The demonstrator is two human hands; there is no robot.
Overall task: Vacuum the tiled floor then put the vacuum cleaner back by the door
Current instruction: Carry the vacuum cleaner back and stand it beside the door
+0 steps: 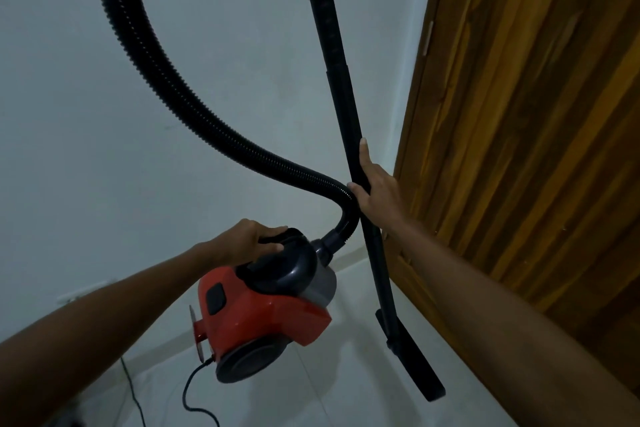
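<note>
Beside one door (540, 121), two hands, left hand (247, 241) and right hand (375, 191), hold one vacuum (266, 302)

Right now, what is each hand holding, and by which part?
Left hand grips the vacuum cleaner by its top handle; right hand holds the black wand midway along.

White wall (86, 114) left; white wall socket (74, 297) low on it.

You're working in dim, flat, bluish light with no clear source, so the wall (86, 80) reads grey and shadows are faint. Wide-angle bending curves the door (536, 114) edge, and the forearms near the corners look soft, perhaps slightly blurred.
</note>
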